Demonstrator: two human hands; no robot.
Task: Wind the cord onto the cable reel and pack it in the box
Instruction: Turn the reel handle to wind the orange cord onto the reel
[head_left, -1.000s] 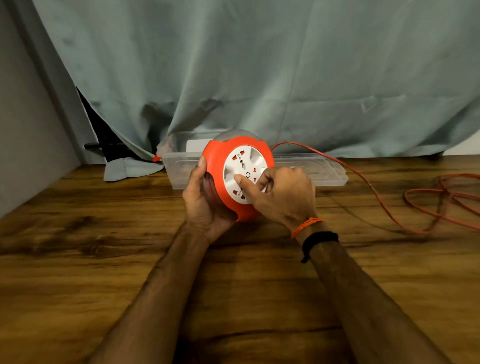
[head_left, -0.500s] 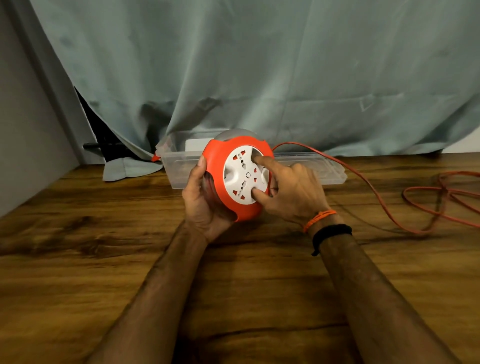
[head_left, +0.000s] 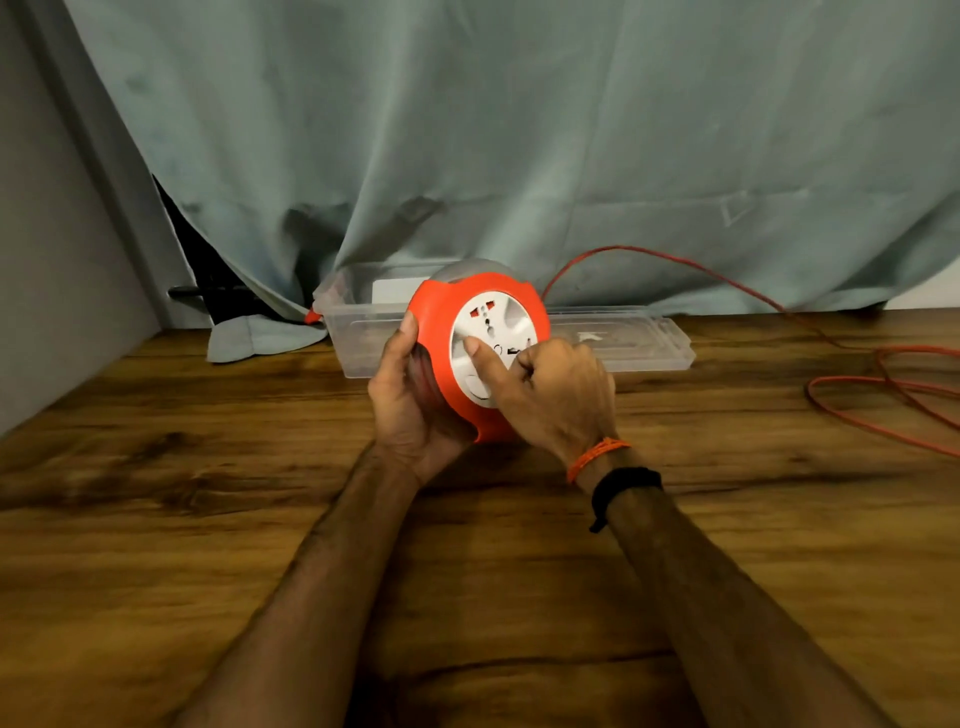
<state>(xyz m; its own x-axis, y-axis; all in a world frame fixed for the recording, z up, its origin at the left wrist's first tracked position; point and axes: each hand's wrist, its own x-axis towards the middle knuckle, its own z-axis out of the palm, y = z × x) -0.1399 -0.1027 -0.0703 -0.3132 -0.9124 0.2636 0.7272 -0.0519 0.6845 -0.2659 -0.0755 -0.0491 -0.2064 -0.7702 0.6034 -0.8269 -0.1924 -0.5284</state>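
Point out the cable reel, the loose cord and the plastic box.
cable reel (head_left: 441, 317), head view, on its orange rim, upper left.
cord (head_left: 857, 418), head view, on the loop lying on the table.
plastic box (head_left: 636, 345), head view, on its clear rim right of the reel.

Left hand (head_left: 410, 400) cups left side of cable reel (head_left: 441, 322), thumb on rim. Right hand (head_left: 550, 400) curled on reel's white face, thumb pressing it.

You're looking at an orange-red plastic cable reel (head_left: 441, 332) with a white socket face — red slots on it. The thin cord (head_left: 857, 410) is orange, the lidded plastic box (head_left: 623, 343) clear, the wooden tabletop (head_left: 208, 519) dark-grained brown, the hanging curtain (head_left: 519, 130) grey-green — plain.
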